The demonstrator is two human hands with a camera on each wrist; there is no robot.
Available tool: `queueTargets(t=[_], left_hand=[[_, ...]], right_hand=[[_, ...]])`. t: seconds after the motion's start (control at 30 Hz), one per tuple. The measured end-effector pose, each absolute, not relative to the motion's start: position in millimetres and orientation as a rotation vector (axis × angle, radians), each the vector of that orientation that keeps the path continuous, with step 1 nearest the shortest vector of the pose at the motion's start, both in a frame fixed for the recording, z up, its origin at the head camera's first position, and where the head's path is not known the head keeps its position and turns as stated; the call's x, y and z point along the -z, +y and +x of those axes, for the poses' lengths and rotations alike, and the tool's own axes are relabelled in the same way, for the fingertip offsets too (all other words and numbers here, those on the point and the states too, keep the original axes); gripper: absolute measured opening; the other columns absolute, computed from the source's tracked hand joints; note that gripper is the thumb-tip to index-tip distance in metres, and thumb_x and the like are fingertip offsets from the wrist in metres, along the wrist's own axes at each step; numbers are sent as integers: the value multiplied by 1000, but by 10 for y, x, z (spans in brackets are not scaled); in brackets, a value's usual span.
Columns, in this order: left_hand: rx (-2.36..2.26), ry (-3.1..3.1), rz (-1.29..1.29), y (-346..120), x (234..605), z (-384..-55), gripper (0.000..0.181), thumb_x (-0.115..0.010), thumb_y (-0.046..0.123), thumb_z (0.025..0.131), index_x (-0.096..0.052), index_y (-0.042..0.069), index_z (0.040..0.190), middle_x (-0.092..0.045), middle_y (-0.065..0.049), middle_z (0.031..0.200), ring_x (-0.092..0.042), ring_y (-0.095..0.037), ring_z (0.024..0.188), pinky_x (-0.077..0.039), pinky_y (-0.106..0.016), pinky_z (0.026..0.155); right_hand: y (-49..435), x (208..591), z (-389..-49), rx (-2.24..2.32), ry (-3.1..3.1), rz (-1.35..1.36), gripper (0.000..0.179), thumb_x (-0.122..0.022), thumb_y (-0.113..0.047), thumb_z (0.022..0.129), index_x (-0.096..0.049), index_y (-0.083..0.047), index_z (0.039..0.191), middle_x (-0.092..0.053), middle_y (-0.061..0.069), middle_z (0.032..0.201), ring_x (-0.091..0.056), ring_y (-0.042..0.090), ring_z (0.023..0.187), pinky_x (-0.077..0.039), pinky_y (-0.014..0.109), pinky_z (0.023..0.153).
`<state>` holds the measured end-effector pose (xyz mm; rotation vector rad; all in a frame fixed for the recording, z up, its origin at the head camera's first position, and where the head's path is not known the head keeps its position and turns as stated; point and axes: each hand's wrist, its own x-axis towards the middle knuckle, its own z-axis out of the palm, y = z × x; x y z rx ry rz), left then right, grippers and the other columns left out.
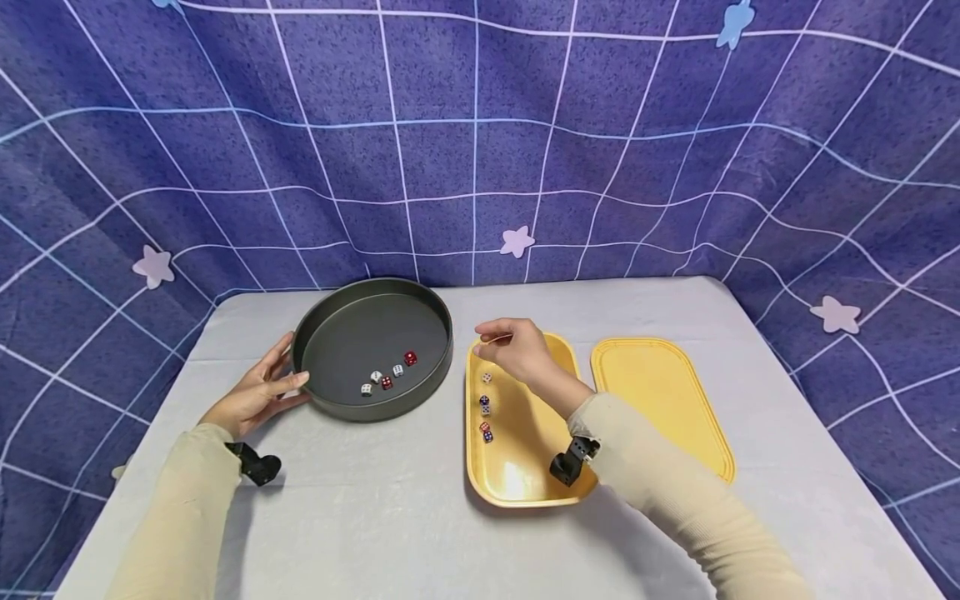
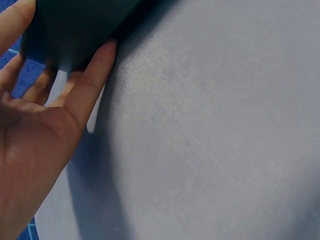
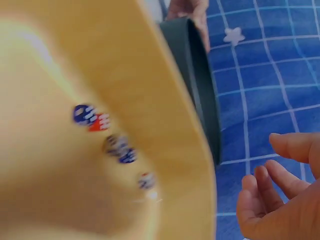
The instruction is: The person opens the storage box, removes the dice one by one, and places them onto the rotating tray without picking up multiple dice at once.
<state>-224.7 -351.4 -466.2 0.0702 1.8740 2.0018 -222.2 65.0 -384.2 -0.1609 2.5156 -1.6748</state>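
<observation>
My left hand (image 1: 258, 392) grips the left side of a dark round pan (image 1: 375, 321), its thumb by the rim. In the left wrist view, fingers (image 2: 95, 80) reach beneath the pan's edge. Inside the pan, several white and red dice, among them a red die (image 1: 410, 358) and a white die (image 1: 366, 389), lie toward the near right side. My right hand (image 1: 521, 348) hovers over the far left part of a yellow tray (image 1: 540, 467). Its thumb and fingers are loosely bent and apart, with nothing visible between them. Several dice, including a blue die (image 1: 488, 436), line the tray's left side.
A flat yellow lid or second tray (image 1: 660, 383) lies to the right, partly behind my right forearm. A pale cloth (image 1: 360, 517) covers the table. A blue grid-patterned curtain (image 1: 435, 150) stands behind the table and along its sides.
</observation>
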Motion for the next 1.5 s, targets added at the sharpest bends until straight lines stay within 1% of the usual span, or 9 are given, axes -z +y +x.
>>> queueTargets(t=[0.17, 0.27, 0.43, 0.63, 0.7, 0.97, 1.13, 1.37, 1.5], left_hand=[[-1996, 1879, 73, -3519, 4659, -2241, 90, -54, 3, 97, 10, 33, 153, 25, -10, 157, 7, -42, 142, -49, -42, 99], [-1998, 1876, 74, -3520, 4661, -2241, 90, -54, 2, 97, 10, 32, 153, 25, -11, 157, 8, -42, 142, -48, -43, 100], [-2007, 1869, 63, -3523, 4658, -2238, 91, -55, 2, 96, 9, 33, 153, 25, -10, 157, 10, -43, 142, -48, -44, 100], [-2007, 1869, 68, -3531, 4660, -2232, 91, -54, 2, 96, 10, 32, 153, 25, -10, 157, 9, -42, 142, -49, -42, 99], [-2007, 1869, 69, -3533, 4659, -2229, 91, -54, 2, 96, 10, 32, 153, 25, -10, 157, 9, -42, 142, -49, -42, 99], [-2015, 1869, 55, -3529, 4664, -2232, 91, -55, 2, 96, 7, 34, 153, 25, -11, 157, 9, -43, 142, -44, -48, 102], [-2033, 1850, 42, -3520, 4681, -2243, 92, -56, 1, 95, 6, 34, 153, 26, -12, 156, 10, -42, 142, -42, -49, 103], [-2035, 1857, 29, -3518, 4690, -2246, 92, -58, 2, 94, 6, 34, 154, 26, -12, 156, 7, -43, 142, -45, -46, 102], [-2037, 1856, 37, -3515, 4687, -2249, 91, -56, 2, 95, 6, 34, 154, 25, -12, 157, 6, -42, 142, -47, -44, 100]], right_hand=[[715, 4070, -2254, 1646, 2516, -91, 28, -72, 0, 81, -69, 5, 108, -69, 19, 104, -64, 27, 93, -55, 27, 79], [736, 4208, -2280, 1609, 2529, -44, 29, -73, 1, 79, -69, 5, 107, -69, 18, 103, -65, 27, 93, -56, 27, 79], [748, 4363, -2300, 1578, 2533, -37, 30, -74, 4, 76, -69, 6, 106, -68, 20, 102, -65, 29, 92, -57, 27, 77], [742, 4529, -2310, 1461, 2594, -26, 28, -76, 2, 75, -71, 3, 102, -69, 14, 93, -62, 19, 81, -54, 22, 67], [741, 4578, -2310, 1417, 2622, -37, 26, -76, 1, 75, -72, 1, 100, -69, 12, 91, -61, 16, 80, -53, 21, 67], [723, 4654, -2287, 1291, 2755, -121, 20, -79, -7, 75, -74, -2, 93, -70, 7, 88, -61, 17, 82, -53, 28, 76], [702, 4684, -2287, 1204, 2835, -137, 18, -79, -11, 75, -76, -6, 92, -70, 3, 85, -60, 15, 79, -51, 27, 74], [673, 4699, -2293, 1136, 2885, -128, 10, -77, -12, 77, -77, -8, 86, -67, -1, 77, -56, 13, 72, -47, 25, 66], [672, 4679, -2290, 1132, 2878, -106, 8, -76, -13, 78, -77, -9, 84, -67, -1, 76, -57, 13, 72, -48, 25, 67]])
